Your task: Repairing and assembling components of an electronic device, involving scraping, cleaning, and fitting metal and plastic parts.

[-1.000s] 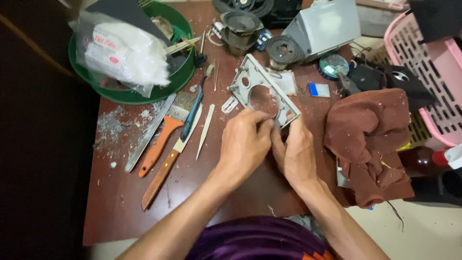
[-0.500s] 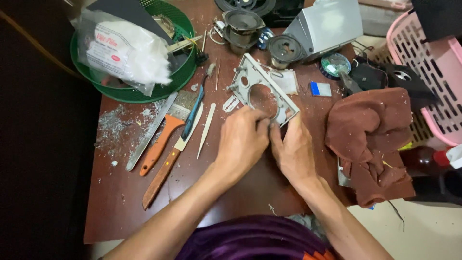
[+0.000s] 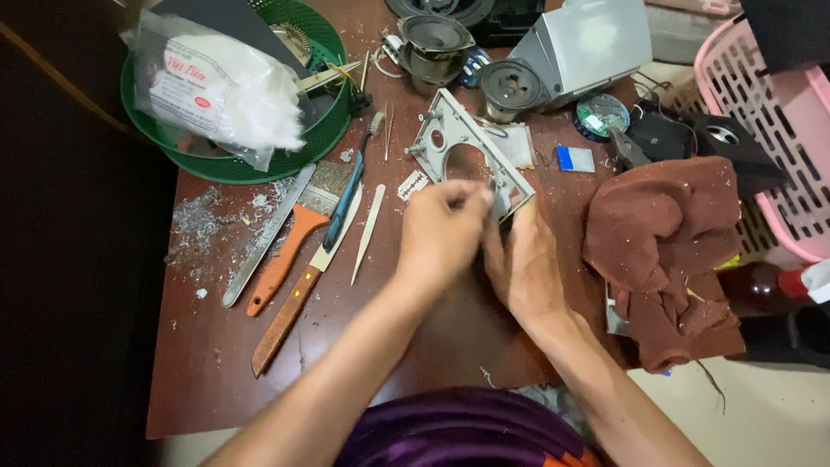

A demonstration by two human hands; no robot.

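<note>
fingers (image 3: 474, 201) pinching together at the near corner of the grey plastic frame (image 3: 467, 154).
right hand (image 3: 525, 264) clamping underneath; left hand (image 3: 441, 232) keeping pressure light, avoiding cracking the thin edge.

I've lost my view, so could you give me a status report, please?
Left hand and right hand both gripping grey plastic frame with round hole. Brown rag beside it.

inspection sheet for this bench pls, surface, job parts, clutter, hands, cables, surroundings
surface: red-brown table, dusty with white debris at left
job's things: grey plate with a round hole, near end held in both hands
clutter: brush, knife, file, green basket, speakers, brown rag
grippers: left hand and right hand both grip the plate
cables: thin wires by the speakers
surroundings: pink basket at right, pale floor
</note>
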